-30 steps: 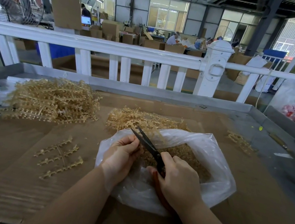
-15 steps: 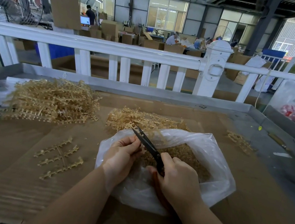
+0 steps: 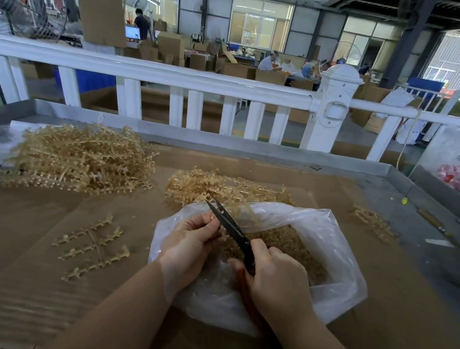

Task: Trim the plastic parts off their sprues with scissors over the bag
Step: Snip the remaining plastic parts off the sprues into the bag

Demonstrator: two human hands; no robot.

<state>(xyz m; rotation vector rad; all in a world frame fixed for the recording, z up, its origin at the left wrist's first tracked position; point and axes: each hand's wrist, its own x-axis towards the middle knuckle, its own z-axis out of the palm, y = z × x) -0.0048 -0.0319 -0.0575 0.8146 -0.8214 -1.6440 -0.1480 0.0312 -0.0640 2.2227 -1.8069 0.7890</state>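
Scissors blades slightly more parted

White railing, stacked cardboard boxes, wire fan, seated workers

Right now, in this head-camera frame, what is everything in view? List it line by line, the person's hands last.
sprue pile: one, amber, far left on the cardboard.
smaller sprue heap: one, amber, just behind the bag.
loose sprues: about three, amber, left of the bag.
stray sprues: a few, amber, far right.
bag: one, clear plastic, centre, holding trimmed amber parts.
scissors: one, black blades, open over the bag.
railing: one, white, behind the table.
left hand: pinches a small sprue piece at the blades.
right hand: grips the scissors' handles.
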